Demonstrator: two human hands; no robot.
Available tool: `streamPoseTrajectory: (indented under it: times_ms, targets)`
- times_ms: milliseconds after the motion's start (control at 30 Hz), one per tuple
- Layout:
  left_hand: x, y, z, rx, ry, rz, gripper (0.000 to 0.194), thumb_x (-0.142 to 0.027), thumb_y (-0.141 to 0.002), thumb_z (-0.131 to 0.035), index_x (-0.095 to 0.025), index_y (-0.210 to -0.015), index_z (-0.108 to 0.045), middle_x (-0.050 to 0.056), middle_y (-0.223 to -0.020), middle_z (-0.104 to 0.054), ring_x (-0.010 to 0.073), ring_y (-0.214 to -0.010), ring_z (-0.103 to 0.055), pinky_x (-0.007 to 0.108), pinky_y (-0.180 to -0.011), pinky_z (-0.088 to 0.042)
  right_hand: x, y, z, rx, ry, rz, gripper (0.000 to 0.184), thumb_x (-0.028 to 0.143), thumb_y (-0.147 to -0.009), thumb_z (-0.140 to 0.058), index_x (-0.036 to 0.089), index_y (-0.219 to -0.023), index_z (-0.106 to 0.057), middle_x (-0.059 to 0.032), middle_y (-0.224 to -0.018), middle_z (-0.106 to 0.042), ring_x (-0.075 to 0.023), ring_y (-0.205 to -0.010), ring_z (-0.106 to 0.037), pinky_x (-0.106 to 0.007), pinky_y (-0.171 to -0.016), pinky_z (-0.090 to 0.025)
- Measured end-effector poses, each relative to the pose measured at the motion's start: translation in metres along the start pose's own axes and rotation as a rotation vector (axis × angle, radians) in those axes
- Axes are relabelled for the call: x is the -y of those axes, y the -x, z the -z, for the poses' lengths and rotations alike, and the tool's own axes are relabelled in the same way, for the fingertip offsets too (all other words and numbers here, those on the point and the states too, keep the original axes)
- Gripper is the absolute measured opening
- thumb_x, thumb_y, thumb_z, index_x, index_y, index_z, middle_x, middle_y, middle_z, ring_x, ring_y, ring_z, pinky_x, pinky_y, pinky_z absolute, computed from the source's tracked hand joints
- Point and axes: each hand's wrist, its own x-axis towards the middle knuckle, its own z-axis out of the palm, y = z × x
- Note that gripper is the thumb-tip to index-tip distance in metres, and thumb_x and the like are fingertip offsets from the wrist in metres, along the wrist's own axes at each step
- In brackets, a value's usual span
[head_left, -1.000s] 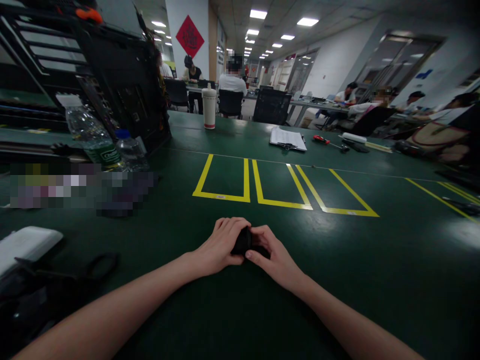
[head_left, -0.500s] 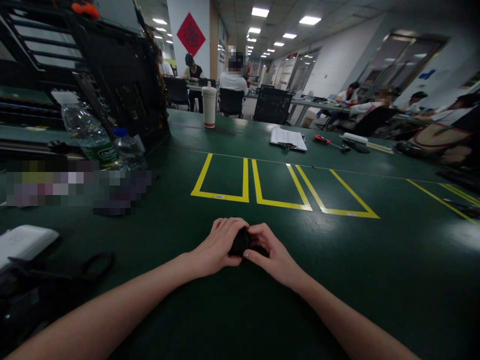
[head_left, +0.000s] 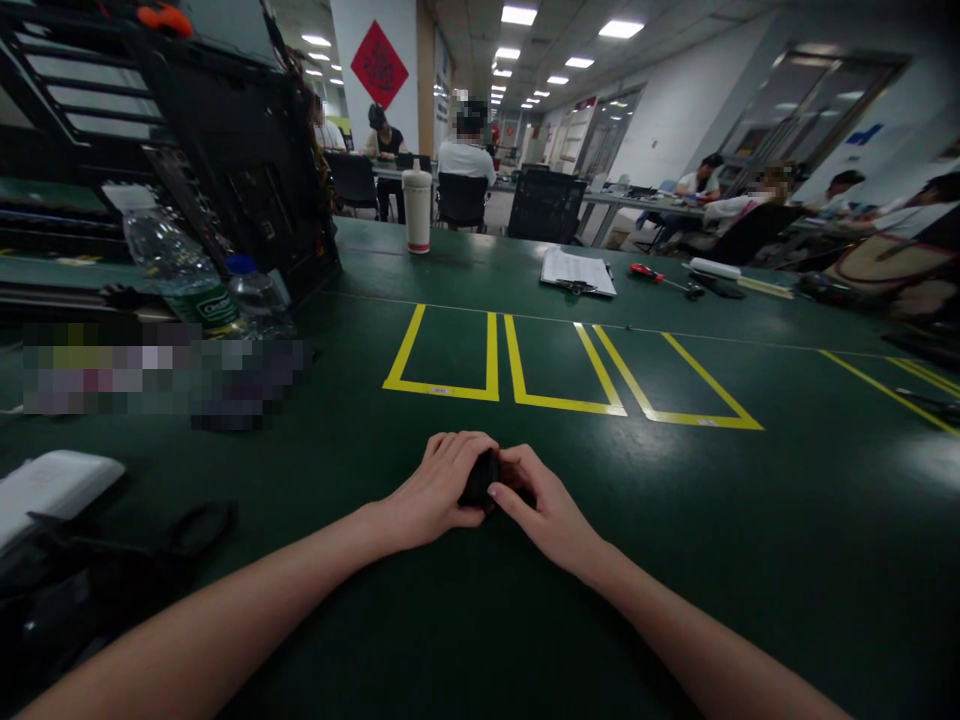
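Both forearms are bare. Left forearm (head_left: 225, 620) enters from lower left, right forearm (head_left: 690, 640) from lower right; they converge ahead of the body. Left grip (head_left: 435, 498): back of hand upward, fingers side by side and bent over, thumb tucked lower and nearer the body. Right grip (head_left: 551, 515): fingers curled inward, thumb extended toward the left grip. Both are closed in a hold, fingertips close together.
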Motion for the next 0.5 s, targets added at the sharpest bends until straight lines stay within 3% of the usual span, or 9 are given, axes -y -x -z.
streamPoseTrajectory:
  times_ms: [200,333,500]
  targets:
    - [-0.0004,-0.0007,-0.0007,-0.016,-0.017,-0.011,0.058,-0.018,-0.070,-0.061,-0.022,-0.119,-0.029,0.007,-0.117,-0.044,0.0230,-0.109,-0.042,0.043,-0.096,-0.028,0.0001,0.0016,-0.0027,-0.049,-0.003,0.071,0.018,0.022,-0.081,-0.049,0.023,-0.099,-0.046,-0.0030,-0.099,-0.049,-0.0153,-0.088,-0.054,-0.033,-0.079,-0.048]
    - [-0.0008,-0.0010,-0.0005,-0.012,-0.016,-0.006,0.056,-0.021,-0.072,-0.060,-0.022,-0.119,-0.029,0.007,-0.117,-0.044,0.0232,-0.108,-0.042,0.043,-0.095,-0.029,0.0005,0.0009,-0.0050,-0.050,-0.019,0.043,0.013,0.023,-0.083,-0.045,0.022,-0.097,-0.046,-0.0018,-0.091,-0.051,-0.0146,-0.084,-0.055,-0.031,-0.074,-0.050]
    - [-0.0002,-0.0008,-0.0005,-0.013,-0.009,-0.004,0.057,-0.019,-0.071,-0.060,-0.024,-0.118,-0.030,0.006,-0.118,-0.044,0.0234,-0.109,-0.042,0.044,-0.094,-0.029,0.0001,0.0014,-0.0071,-0.078,0.059,-0.002,0.023,0.024,-0.084,-0.044,0.022,-0.106,-0.041,-0.0037,-0.098,-0.051,-0.0160,-0.089,-0.053,-0.034,-0.079,-0.047]
